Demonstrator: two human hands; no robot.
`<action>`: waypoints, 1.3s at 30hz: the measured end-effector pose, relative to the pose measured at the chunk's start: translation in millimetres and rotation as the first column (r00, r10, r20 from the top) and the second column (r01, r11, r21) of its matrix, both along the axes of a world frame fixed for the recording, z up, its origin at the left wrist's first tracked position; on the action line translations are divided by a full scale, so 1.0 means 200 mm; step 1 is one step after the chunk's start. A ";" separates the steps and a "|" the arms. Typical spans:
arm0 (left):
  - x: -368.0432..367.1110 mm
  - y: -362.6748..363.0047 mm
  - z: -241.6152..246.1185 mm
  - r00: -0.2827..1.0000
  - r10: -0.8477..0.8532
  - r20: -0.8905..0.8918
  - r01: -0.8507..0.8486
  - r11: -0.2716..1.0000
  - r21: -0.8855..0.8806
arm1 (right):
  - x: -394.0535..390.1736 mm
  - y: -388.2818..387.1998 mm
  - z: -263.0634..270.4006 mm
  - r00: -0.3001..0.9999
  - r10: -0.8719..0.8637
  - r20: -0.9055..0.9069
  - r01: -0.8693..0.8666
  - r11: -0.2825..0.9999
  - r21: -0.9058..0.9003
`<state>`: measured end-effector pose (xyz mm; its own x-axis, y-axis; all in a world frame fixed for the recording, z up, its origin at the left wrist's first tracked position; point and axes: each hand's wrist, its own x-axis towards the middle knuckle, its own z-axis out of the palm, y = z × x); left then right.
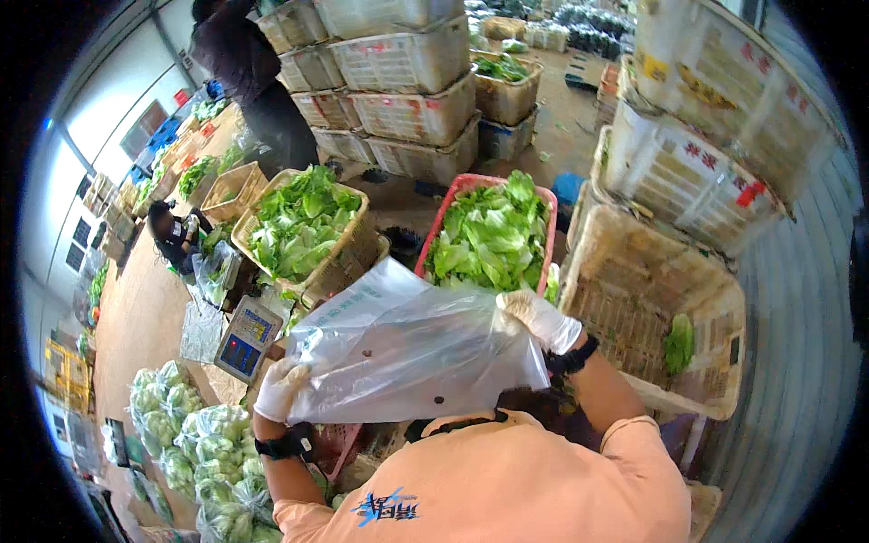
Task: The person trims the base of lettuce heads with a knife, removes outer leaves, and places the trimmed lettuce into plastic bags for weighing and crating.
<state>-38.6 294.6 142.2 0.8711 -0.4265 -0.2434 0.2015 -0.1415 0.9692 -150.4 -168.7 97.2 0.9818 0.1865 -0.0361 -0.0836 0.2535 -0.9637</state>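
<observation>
A clear plastic bag (414,360) with printing and small punched holes is stretched between my two gloved hands. My left hand (282,391) grips its lower left side, and my right hand (540,319) holds its upper right side. Behind the bag stands a red plastic basket (434,231) heaped with leafy lettuce (492,237). To its left, a yellowish basket (349,254) holds more green lettuce (302,224). Near my left hand sits a digital scale (249,339) with a lit display. The bag covers part of what lies beneath it.
Several bagged lettuces (217,448) lie on the floor at left. A tilted crate (611,298) at right contains one lettuce leaf bunch (679,344). Stacked crates (414,115) rise behind the baskets. One person (244,75) stands at the back; another person (180,237) sits low at left.
</observation>
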 end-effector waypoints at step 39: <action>-0.03 -0.32 0.12 0.969 -0.182 0.165 0.230 0.908 -0.350 | 0.99 0.91 0.02 0.806 0.281 0.521 0.328 0.520 -0.789</action>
<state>-45.3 230.0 165.5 0.7673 -0.6376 0.0685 0.0790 0.2000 0.9766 47.2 13.4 101.6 0.8707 0.3433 0.3522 0.4899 -0.6694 -0.5585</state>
